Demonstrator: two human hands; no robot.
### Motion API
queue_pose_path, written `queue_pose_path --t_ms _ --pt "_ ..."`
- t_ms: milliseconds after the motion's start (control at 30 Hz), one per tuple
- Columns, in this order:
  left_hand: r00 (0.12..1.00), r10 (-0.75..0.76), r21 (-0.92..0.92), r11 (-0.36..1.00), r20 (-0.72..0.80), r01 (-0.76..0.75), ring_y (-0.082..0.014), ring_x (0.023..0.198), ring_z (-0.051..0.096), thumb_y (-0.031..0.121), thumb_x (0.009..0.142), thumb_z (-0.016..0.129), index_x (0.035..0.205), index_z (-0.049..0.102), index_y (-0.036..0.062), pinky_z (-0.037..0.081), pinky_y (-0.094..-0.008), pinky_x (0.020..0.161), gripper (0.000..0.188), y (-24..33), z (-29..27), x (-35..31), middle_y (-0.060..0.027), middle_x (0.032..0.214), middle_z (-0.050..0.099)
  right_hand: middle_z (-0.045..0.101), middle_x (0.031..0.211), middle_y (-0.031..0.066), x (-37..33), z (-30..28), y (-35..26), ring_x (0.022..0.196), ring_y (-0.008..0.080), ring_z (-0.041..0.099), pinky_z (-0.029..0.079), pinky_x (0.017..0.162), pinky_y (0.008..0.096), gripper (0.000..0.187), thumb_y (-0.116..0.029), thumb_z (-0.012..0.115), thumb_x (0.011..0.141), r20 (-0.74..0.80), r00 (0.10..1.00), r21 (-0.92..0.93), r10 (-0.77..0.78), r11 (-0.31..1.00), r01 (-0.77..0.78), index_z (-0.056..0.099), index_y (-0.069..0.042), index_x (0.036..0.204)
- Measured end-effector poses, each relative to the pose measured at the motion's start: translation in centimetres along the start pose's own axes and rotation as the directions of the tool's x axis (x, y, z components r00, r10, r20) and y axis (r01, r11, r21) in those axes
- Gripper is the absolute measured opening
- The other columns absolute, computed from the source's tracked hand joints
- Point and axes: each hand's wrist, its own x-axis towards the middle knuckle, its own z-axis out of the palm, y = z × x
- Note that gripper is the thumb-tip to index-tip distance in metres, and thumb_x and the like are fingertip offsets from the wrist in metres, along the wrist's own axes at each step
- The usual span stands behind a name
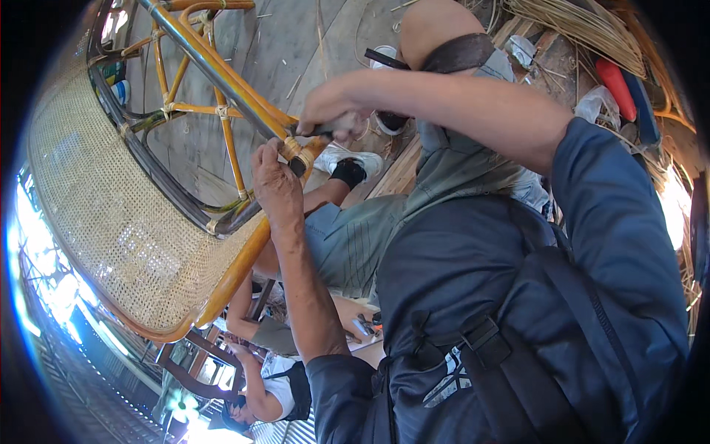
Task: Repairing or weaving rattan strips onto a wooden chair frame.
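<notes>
A rattan chair (pixel 188 55) lies tilted at the left, its poles yellow-brown and dark, its panel woven cane (pixel 111 200). My left hand (pixel 277 181) is closed round the chair frame beside a joint bound with pale strips (pixel 293 148). Just beyond it, my right hand (pixel 333 115) is closed on a dark, narrow tool whose kind I cannot make out. The tool's end lies against the frame by the binding. My fingers partly hide both the tool and the joint.
Wooden floorboards (pixel 281 37) carry scattered cane scraps. A bundle of cane strips (pixel 580 29) and a red-handled object (pixel 616 89) lie at the far right. My shoe (pixel 355 159) rests below the joint. Another person (pixel 270 388) sits at the lower left.
</notes>
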Motion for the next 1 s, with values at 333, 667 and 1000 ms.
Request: queue_pose_path --t_ms 333,667,1000 --pt "0.963 -0.216 -0.190 0.964 -0.160 0.185 -0.0326 0.097 0.053 0.007 0.085 0.044 0.107 0.054 0.0012 0.040 -0.0384 0.086 0.024 4.9 1.1 -3.4 -0.0166 0.099 0.057 0.047 0.056 0.0034 -11.7 0.6 5.0 0.038 0.0095 0.043 0.038 0.034 0.0238 0.026 -0.027 0.051 0.088 -0.454 0.808 0.338 -0.376 0.766 0.547 0.049 -0.002 0.081" --pt "0.880 -0.467 -0.290 0.857 -0.083 0.427 -0.0383 0.083 0.056 0.019 0.082 0.055 0.122 0.038 0.0012 0.043 -0.0439 0.072 0.048 5.7 4.6 -9.2 -0.0208 0.088 0.058 0.055 0.065 0.0029 -23.0 0.0 17.6 0.057 0.0092 0.052 0.040 0.052 0.0210 0.027 -0.030 0.050 0.089 -0.953 0.123 -0.211 -0.276 0.901 0.380 0.057 -0.004 0.092" --pt "0.754 -0.609 -0.462 0.757 -0.246 0.461 -0.0358 0.085 0.060 0.022 0.085 0.055 0.125 0.035 0.0022 0.045 -0.0411 0.072 0.049 3.2 5.8 -5.7 -0.0201 0.090 0.062 0.062 0.087 0.0182 -24.5 3.1 27.7 0.082 0.0265 0.060 0.044 0.072 0.0338 0.034 -0.030 0.052 0.087 -0.959 0.069 -0.279 -0.276 0.871 -0.405 0.056 -0.003 0.107"
